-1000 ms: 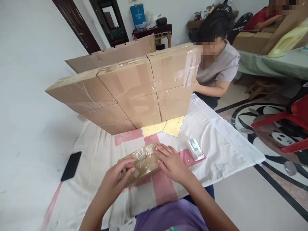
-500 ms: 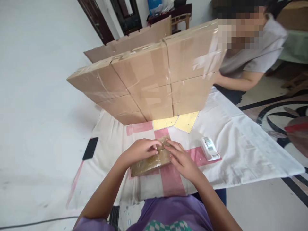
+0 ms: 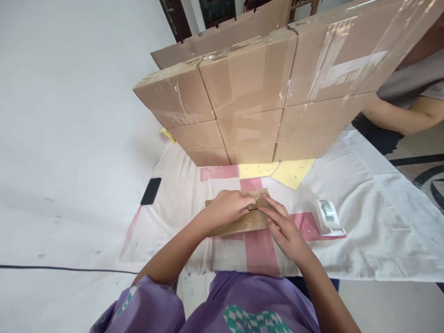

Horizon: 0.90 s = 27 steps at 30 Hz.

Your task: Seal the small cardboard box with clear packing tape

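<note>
A small brown cardboard box (image 3: 250, 223), with shiny tape on its surface, lies on the cloth-covered table in front of me. A dark narrow gap runs along its top between my hands. My left hand (image 3: 229, 206) rests over the left part of the box with its fingers curled, thumb and fingertips at the gap. What is pinched there, likely an edge of the box top, is partly hidden. My right hand (image 3: 285, 231) lies at the right end, fingers stretched out and apart, the fingertips touching the box near the gap.
Taped-together cardboard boxes (image 3: 255, 92) stand like a wall across the table. Two yellow sheets (image 3: 293, 172) lie at their foot. A black phone (image 3: 151, 191) is at left, a white tape dispenser (image 3: 326, 217) at right. Behind the right side is another person's arm (image 3: 398, 113).
My view has turned, so everything sits differently in the frame. The left fingers have curled in more at the box top, where a dark gap now shows. The right hand stays at the right end.
</note>
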Available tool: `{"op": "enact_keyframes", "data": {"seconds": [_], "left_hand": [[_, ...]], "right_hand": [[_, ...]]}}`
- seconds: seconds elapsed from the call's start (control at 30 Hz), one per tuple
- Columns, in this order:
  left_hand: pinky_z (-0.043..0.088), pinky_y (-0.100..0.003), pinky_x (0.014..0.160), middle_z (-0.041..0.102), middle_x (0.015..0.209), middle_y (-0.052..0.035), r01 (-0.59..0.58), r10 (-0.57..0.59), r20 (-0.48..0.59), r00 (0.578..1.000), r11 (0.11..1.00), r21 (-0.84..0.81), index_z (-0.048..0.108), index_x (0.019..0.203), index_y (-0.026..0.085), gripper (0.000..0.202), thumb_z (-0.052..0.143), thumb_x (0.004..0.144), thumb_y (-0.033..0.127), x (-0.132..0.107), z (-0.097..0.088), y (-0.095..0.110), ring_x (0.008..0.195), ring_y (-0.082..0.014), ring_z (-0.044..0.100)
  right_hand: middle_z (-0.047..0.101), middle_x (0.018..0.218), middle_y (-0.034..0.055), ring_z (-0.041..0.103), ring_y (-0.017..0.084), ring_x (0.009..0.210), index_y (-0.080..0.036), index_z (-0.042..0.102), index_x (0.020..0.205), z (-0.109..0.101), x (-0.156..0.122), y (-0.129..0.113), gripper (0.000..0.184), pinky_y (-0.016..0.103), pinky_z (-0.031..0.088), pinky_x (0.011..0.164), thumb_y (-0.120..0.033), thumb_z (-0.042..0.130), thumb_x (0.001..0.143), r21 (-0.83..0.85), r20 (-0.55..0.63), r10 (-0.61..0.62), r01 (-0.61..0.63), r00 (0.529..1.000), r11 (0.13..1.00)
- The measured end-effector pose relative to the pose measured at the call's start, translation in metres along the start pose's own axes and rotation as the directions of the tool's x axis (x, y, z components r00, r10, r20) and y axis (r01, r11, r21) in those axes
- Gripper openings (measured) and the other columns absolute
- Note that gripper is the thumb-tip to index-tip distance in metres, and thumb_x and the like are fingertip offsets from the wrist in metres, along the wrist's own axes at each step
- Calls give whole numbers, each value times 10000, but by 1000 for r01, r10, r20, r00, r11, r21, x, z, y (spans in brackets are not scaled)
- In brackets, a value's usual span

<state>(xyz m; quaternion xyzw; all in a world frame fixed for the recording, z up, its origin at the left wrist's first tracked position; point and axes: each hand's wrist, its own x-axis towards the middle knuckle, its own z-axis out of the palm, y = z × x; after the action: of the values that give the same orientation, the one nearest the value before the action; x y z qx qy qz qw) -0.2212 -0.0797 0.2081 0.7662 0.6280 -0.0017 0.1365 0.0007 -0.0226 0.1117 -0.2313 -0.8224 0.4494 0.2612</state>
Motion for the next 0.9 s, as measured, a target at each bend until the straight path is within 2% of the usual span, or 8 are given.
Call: {"op": "enact_keyframes", "data": {"seconds": [0.2, 0.33, 0.4, 0.53, 0.67, 0.8, 0.9], "left_hand": [[348, -313, 601, 705, 913, 29, -26, 28, -26, 999, 997, 70, 612, 1107, 311, 300, 484, 926, 109, -1, -3, 11, 863, -207, 618], [433, -325, 686, 720, 1137, 18, -3, 5, -57, 998, 999, 35, 526, 1342, 369, 466, 484, 947, 125, -3, -1, 13, 960, -229, 633], [450, -331, 703, 713, 1167, 0, 22, -19, -69, 997, 999, 45, 467, 1419, 379, 514, 524, 957, 163, -4, 2, 12, 975, -241, 640], [466, -323, 707, 687, 1064, -34, 95, -92, -74, 993, 995, 40, 488, 1412, 368, 494, 570, 951, 209, -5, 8, 10, 979, -252, 649], [473, -327, 700, 631, 1079, -62, 174, -170, -112, 979, 984, 32, 501, 1411, 326, 470, 594, 949, 324, -6, 12, 6, 1016, -274, 618], [442, -302, 664, 574, 1083, -45, 170, -172, -136, 976, 985, -29, 531, 1370, 337, 430, 607, 949, 380, -7, 16, 1, 1021, -247, 595], [453, -327, 759, 557, 1123, -42, 189, -203, -190, 961, 978, -90, 525, 1373, 336, 430, 602, 953, 389, -8, 24, 0, 1059, -243, 569]], "right_hand": [[378, 1618, 42, 328, 253, 1504, -278, 607, 1353, 0, 1, -3, 386, 523, 349, 1232, -262, 379, 1042, -5, 0, -6, 6, 1000, 1000], [382, 1614, 56, 348, 265, 1494, -267, 620, 1330, -1, 0, -5, 373, 538, 355, 1225, -257, 392, 1036, -1, -17, -22, 22, 1000, 1000], [389, 1609, 55, 347, 265, 1494, -267, 628, 1315, -1, 0, -6, 365, 538, 357, 1224, -256, 397, 1033, -6, -19, -23, 22, 1000, 1000], [392, 1609, 52, 344, 266, 1496, -264, 651, 1277, 0, -2, -6, 363, 539, 362, 1222, -241, 391, 1025, -7, -30, -12, 11, 999, 1000], [394, 1606, 58, 350, 269, 1490, -262, 651, 1278, 2, -3, -4, 362, 542, 358, 1221, -243, 399, 1019, -7, -45, -2, 2, 999, 1000], [382, 1609, 57, 334, 255, 1496, -256, 644, 1278, 3, -4, -3, 358, 533, 337, 1233, -233, 393, 1023, -4, -48, -6, 6, 999, 1000], [389, 1603, 53, 340, 247, 1490, -260, 640, 1278, 3, -5, -4, 358, 523, 343, 1230, -232, 388, 1025, -13, -53, -3, 3, 999, 1000]]}}
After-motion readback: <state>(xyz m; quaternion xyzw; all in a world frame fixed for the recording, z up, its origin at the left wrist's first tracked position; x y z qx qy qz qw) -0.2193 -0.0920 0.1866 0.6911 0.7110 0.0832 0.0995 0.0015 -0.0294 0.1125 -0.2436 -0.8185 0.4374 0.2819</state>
